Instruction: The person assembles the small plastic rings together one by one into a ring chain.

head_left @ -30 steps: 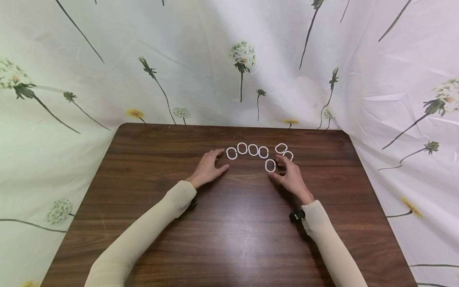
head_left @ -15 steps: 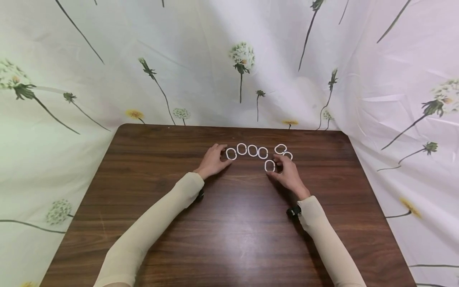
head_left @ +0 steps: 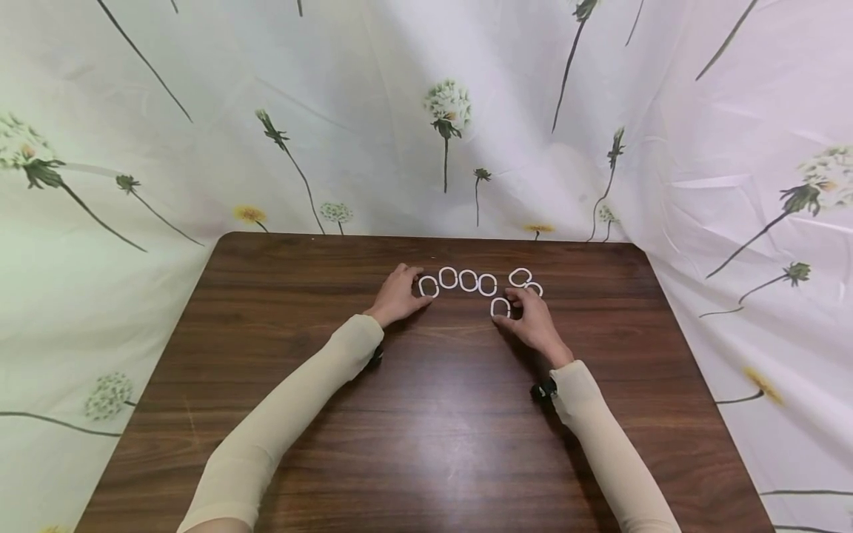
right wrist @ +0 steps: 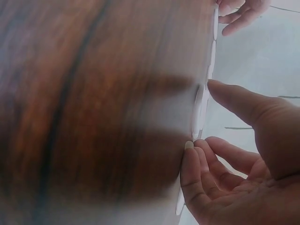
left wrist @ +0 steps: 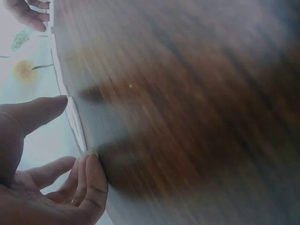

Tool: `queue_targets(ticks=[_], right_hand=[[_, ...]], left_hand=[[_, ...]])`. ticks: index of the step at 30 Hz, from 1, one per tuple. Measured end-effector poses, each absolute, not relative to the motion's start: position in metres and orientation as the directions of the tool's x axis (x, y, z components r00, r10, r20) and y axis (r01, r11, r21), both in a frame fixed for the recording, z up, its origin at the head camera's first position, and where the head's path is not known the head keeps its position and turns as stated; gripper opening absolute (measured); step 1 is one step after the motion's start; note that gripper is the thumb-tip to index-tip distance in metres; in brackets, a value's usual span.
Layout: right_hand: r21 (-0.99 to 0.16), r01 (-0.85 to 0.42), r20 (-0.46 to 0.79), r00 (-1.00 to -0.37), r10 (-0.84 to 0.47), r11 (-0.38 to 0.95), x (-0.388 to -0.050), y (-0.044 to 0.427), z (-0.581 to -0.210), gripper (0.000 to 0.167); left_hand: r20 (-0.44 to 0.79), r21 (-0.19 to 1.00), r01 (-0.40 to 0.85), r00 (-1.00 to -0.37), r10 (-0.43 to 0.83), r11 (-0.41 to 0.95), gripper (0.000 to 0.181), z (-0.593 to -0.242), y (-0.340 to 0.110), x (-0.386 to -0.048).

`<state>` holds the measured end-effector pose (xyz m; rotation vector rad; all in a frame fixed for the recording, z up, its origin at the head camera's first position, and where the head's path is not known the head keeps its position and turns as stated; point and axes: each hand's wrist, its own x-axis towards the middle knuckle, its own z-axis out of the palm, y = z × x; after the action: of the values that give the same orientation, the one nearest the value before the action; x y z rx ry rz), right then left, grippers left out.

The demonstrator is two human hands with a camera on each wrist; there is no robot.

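Note:
My left hand (head_left: 396, 296) holds the leftmost white oval ring (head_left: 420, 286) between thumb and fingertips at its near and far ends, flat on the table. In the left wrist view that ring (left wrist: 77, 123) lies between the thumb and the curled fingers. Closer to the front lies another white ring (head_left: 492, 306), which my right hand (head_left: 537, 323) grips the same way. Seen from the right wrist, this ring (right wrist: 198, 110) spans from thumb tip to fingertips. Each ring shows a small gap or notch on its right side.
Between the hands, three white rings (head_left: 457, 278) lie side by side in a slight arc. Two more (head_left: 511, 275) touch each other behind the right hand, one partly covered. The dark wood table (head_left: 426, 414) ends at a white floral curtain (head_left: 373, 133).
My left hand has moved right and away from the body, taking hold of the leftmost ring. The right hand has shifted slightly left and closed around its ring. The rings appear unmoved on the table.

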<state>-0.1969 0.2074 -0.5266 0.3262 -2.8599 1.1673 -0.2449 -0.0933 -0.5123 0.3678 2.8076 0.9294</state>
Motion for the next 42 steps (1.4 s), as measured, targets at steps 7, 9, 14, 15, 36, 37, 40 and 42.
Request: queue_targets(ticks=[7, 9, 14, 15, 36, 37, 40, 42], right_hand=[[-0.673, -0.195, 0.107, -0.980, -0.167, 0.714, -0.200, 0.206, -0.529, 0.059], [-0.654, -0.199, 0.108, -0.980, -0.169, 0.730, -0.200, 0.207, -0.529, 0.056], [-0.624, -0.201, 0.109, -0.979, -0.171, 0.755, -0.201, 0.205, -0.528, 0.051], [-0.624, -0.196, 0.103, -0.980, -0.168, 0.756, -0.201, 0.205, -0.528, 0.050], [-0.708, -0.152, 0.083, -0.988, -0.132, 0.690, -0.207, 0.203, -0.524, 0.049], [-0.707, -0.154, 0.083, -0.987, -0.136, 0.690, -0.206, 0.204, -0.523, 0.050], [-0.689, -0.173, 0.082, -0.983, -0.161, 0.703, -0.205, 0.205, -0.524, 0.050], [-0.679, -0.185, 0.082, -0.981, -0.176, 0.710, -0.205, 0.206, -0.525, 0.050]], left_hand=[[-0.086, 0.580, 0.176, -0.957, 0.275, 0.795, 0.064, -0.512, -0.089, -0.249], [-0.087, 0.574, 0.177, -0.958, 0.274, 0.799, 0.060, -0.512, -0.089, -0.250], [-0.087, 0.572, 0.171, -0.960, 0.267, 0.802, 0.055, -0.512, -0.088, -0.250], [-0.089, 0.572, 0.168, -0.961, 0.264, 0.803, 0.055, -0.513, -0.088, -0.250], [-0.169, 0.617, 0.097, -0.953, 0.252, 0.781, 0.055, -0.504, -0.091, -0.254], [-0.171, 0.622, 0.096, -0.952, 0.255, 0.777, 0.055, -0.504, -0.091, -0.253], [-0.168, 0.630, 0.100, -0.951, 0.260, 0.770, 0.056, -0.506, -0.091, -0.252], [-0.160, 0.637, 0.104, -0.951, 0.263, 0.764, 0.056, -0.506, -0.091, -0.250]])
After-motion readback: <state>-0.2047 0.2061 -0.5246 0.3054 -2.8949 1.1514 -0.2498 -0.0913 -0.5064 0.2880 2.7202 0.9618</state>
